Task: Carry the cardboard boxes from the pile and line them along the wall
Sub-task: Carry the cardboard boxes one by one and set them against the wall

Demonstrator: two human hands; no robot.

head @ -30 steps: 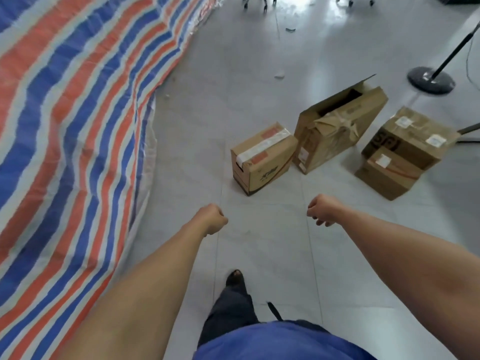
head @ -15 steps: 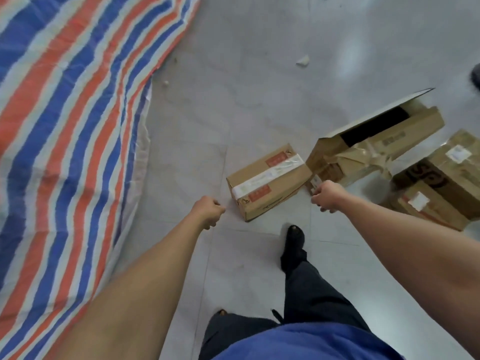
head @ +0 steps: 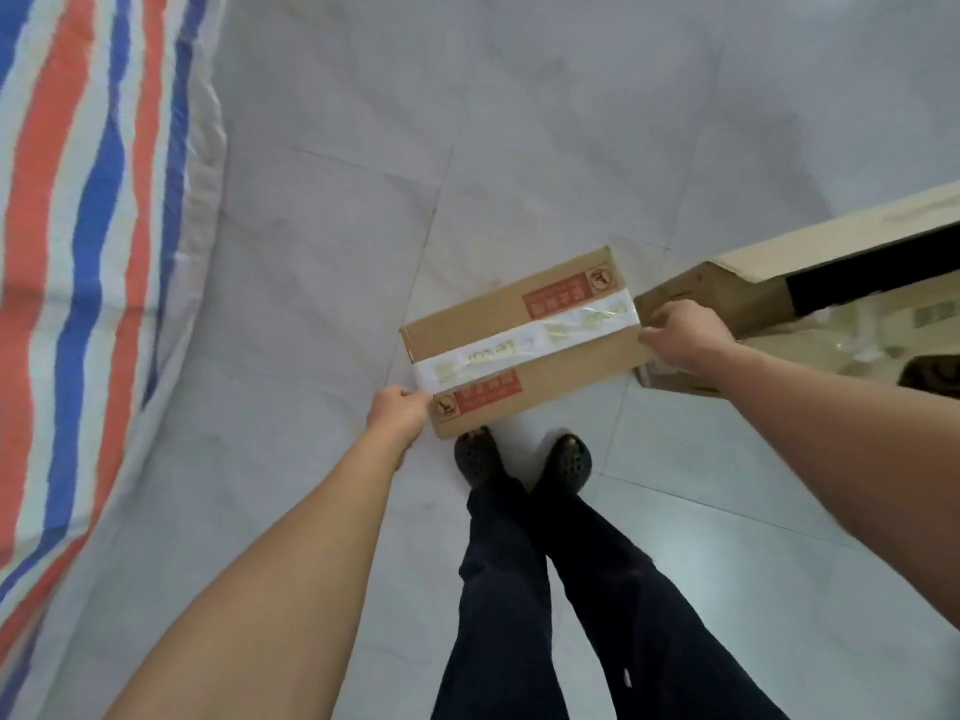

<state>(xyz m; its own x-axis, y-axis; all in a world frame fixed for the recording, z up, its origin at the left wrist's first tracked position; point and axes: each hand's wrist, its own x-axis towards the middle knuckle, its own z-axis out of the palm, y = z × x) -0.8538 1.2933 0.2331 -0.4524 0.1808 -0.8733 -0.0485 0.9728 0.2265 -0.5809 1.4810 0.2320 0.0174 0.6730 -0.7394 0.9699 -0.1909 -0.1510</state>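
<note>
Hands now on taped-shut box

The floor is laid with pale grey tiles. A striped tarpaulin is spread along its left side. A taped cardboard box is positioned at centre, with a larger open box just beside it on the right. Two dark shoes are planted near the taped box.

Soft, even indoor light, pale sheen on the floor, mild blur, wide-angle bending at edges
</note>
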